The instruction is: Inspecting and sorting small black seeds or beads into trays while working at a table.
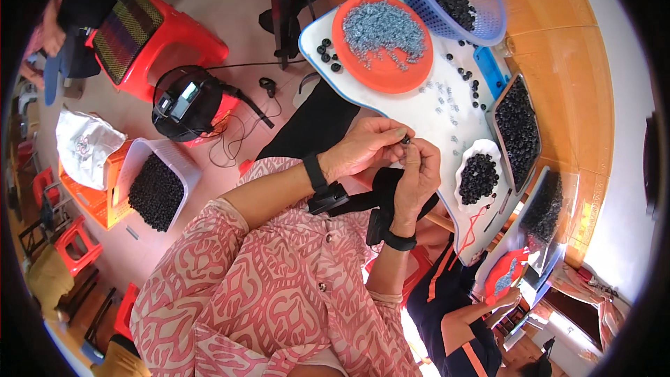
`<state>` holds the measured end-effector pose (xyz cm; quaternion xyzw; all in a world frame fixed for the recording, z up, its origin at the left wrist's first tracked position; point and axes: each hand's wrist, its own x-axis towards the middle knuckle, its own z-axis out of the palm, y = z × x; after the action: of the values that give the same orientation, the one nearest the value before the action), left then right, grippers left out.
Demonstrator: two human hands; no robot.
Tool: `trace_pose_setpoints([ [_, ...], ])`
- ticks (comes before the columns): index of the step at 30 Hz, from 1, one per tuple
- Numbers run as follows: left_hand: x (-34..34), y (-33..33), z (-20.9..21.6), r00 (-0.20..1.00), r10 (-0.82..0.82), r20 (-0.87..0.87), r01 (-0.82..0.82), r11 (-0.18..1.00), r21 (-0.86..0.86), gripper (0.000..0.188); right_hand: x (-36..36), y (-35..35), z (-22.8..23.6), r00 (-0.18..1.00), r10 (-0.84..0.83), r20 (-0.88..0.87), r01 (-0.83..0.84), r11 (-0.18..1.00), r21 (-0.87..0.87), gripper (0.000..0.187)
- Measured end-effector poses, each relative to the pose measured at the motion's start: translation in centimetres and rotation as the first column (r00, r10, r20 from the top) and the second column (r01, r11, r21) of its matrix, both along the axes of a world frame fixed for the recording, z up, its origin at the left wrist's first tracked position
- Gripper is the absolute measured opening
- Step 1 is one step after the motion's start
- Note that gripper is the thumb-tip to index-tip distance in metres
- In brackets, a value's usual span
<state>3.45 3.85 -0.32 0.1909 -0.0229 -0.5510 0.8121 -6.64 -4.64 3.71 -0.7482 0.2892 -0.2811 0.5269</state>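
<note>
My left hand [366, 145] and my right hand [420, 171] meet in front of my body, just off the near edge of the white table [436, 122]. Between their fingertips is a small black round part [405, 139]. The left thumb and finger pinch it. Touching it from the right are my other hand's closed fingers, which hide whether they hold a second piece. Beyond my hands, an orange plate [385, 82] carries a heap of small clear bluish pieces [384, 31]. A white scalloped dish [460, 192] full of black round parts [479, 176] stands to the right.
A blue basket [488, 17] and a metal-rimmed tray [536, 146] hold more black parts. Loose pieces lie scattered on the table. At lower right another person holds a red dish [504, 276]. On the floor at left are a white bin [185, 167] and a red stool [178, 42].
</note>
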Motion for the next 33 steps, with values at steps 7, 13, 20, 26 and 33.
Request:
trace_pose_setpoints([
  [7,-0.4,0.2,0.2,0.992,-0.011,0.123,0.002,0.997,0.073,0.023,-0.2,0.1,1.5,0.996,0.060,-0.068,-0.074,0.970,-0.232,0.003],
  [13,-1.0,0.6,0.5,0.947,-0.019,0.322,-0.031,0.988,0.150,0.022,-1.2,0.2,2.2,0.995,0.072,-0.071,-0.092,0.936,-0.339,0.004],
  [20,-1.1,1.8,2.0,0.921,-0.104,0.375,0.042,0.985,0.169,0.021,-2.9,-0.8,2.6,0.992,0.097,-0.081,-0.085,0.986,0.141,0.004],
  [26,-1.5,2.0,2.2,0.891,-0.089,0.445,0.022,0.988,0.154,0.021,-3.2,-0.5,2.2,0.983,0.163,0.082,-0.180,0.943,0.282,0.006],
  [33,-2.4,1.6,2.4,0.886,-0.080,0.457,-0.002,0.984,0.176,0.021,-4.1,-0.5,2.1,0.997,0.058,0.048,-0.071,0.939,0.335,0.006],
])
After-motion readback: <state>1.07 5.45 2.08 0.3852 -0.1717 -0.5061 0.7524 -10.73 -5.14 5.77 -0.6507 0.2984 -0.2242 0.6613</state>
